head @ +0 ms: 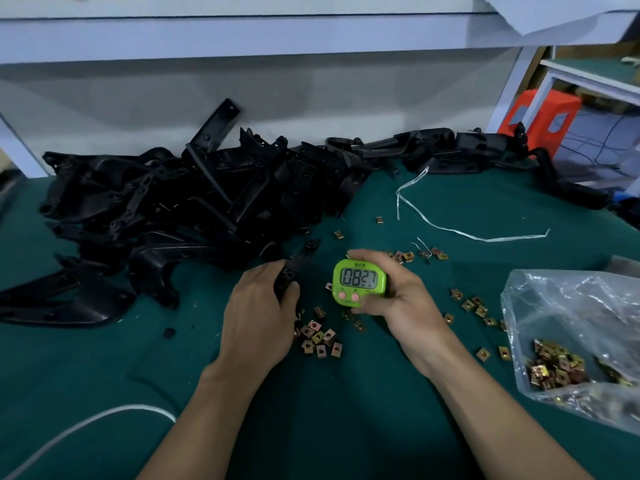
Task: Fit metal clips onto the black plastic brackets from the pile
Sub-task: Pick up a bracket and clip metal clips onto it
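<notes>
A big pile of black plastic brackets covers the left and back of the green table. My left hand grips one black bracket whose far end points up and to the right. My right hand holds a green digital timer with its display facing me. Brass-coloured metal clips lie loose on the mat between and below my hands, and more metal clips are scattered to the right.
A clear plastic bag with several metal clips sits at the right edge. White plastic strapping lies behind the timer; a white cord curves at the lower left. An orange box stands beyond the table at the right.
</notes>
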Motion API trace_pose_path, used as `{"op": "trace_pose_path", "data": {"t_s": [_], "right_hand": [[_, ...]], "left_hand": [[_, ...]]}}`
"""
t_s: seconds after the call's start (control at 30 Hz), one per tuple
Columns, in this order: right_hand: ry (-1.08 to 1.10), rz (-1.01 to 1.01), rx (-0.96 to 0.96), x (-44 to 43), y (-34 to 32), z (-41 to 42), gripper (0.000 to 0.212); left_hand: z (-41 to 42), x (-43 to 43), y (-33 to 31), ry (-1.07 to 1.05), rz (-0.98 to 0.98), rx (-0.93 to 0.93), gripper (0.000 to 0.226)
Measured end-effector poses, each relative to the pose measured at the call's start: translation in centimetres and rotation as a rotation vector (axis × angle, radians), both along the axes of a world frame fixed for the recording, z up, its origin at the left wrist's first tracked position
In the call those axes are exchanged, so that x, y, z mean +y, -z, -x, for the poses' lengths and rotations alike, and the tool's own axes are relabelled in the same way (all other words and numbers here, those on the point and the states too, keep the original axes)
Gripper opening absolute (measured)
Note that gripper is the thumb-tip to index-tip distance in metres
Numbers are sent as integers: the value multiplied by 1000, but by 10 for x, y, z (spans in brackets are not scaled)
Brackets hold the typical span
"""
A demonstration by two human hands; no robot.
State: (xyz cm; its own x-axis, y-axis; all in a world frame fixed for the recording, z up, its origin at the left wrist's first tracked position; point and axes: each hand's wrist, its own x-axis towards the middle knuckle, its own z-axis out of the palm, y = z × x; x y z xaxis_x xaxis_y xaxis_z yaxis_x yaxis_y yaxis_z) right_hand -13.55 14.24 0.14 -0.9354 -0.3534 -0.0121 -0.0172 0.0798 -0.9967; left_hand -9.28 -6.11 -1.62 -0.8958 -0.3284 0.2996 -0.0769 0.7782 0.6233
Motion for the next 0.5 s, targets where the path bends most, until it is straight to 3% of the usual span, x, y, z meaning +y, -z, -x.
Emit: {"op": "trace_pose_path", "data": {"t_s": [0.13,0.33,0.5], "right_hand": [[-29,67,-33,5,0,4,65],[-16,-65,-4,6,4,6,70],[138,-286,238,4,2,-1,72]], "left_hand": [[0,0,0,3,-8,-8,36],[-1,0,-1,3,-24,0,36],[-2,-1,-5,-28,-139,-9,37]]}}
